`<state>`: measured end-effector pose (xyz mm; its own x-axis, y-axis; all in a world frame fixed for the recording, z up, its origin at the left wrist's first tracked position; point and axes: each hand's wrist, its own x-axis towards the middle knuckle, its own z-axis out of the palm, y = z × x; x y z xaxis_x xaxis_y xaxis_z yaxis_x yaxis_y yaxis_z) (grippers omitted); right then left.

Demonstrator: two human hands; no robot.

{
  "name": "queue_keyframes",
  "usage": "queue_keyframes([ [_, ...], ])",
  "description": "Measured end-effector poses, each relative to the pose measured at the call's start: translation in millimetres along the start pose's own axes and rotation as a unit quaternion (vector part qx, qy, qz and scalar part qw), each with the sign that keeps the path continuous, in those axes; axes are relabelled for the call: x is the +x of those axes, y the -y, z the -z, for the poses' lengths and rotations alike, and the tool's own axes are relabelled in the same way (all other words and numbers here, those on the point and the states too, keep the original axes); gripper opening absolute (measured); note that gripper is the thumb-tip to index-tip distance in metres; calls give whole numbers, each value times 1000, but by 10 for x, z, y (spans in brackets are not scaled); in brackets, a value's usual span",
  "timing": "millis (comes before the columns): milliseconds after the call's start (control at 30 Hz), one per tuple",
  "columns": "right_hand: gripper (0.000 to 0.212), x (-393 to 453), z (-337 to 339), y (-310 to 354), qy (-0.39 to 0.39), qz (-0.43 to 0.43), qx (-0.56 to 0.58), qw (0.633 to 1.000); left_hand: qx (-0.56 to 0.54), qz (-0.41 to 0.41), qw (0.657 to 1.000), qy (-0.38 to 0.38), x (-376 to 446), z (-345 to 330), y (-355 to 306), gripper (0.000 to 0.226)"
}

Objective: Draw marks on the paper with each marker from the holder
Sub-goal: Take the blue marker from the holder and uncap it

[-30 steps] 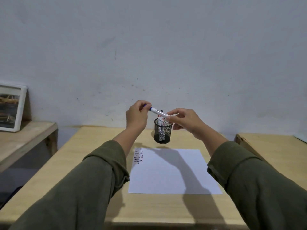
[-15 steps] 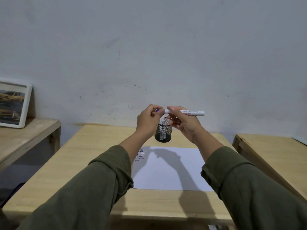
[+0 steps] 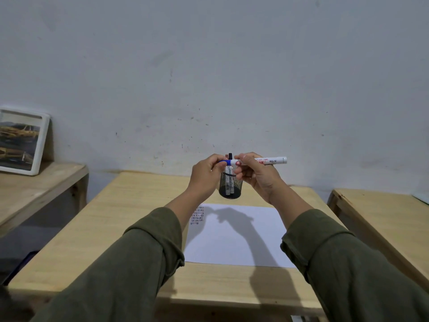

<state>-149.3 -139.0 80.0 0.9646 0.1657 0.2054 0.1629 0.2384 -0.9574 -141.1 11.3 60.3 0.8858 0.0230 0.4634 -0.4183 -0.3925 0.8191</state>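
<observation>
Above the black wire-mesh holder (image 3: 229, 188) a white-barrelled marker with a blue cap (image 3: 253, 161) is held level — barrel clamped in the right hand (image 3: 257, 175), cap pinched by the left hand (image 3: 206, 173). Uncapping or recapping cannot be told; a straight axial pull or push is called for. Half a second ago the marker was held likewise — only the white paper sheet (image 3: 239, 238) sits lower in view.

Scuffed grey wall (image 3: 209, 66); three pale wooden tables (image 3: 130, 217); framed picture (image 3: 22, 141), possibly car.
</observation>
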Motion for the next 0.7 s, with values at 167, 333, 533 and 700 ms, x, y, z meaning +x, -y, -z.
queue_keyframes([
  [167, 16, 0, -25, -98, 9, -11, 4, 1000, 22, 4, 1000, 21, -36, 65, 85, 20],
  [333, 14, 15, -71, -186, 13, -21, -15, 1000, 27, 48, 997, 49, -60, 109, 186, 27],
  [533, 11, 29, -82, -182, 28, -16, -43, 999, 8, 144, 988, 48, -73, 290, 456, 30],
  [700, 9, 2, -89, -356, -2, -35, -36, 999, 14, 178, 984, -20, -156, 400, 650, 16],
])
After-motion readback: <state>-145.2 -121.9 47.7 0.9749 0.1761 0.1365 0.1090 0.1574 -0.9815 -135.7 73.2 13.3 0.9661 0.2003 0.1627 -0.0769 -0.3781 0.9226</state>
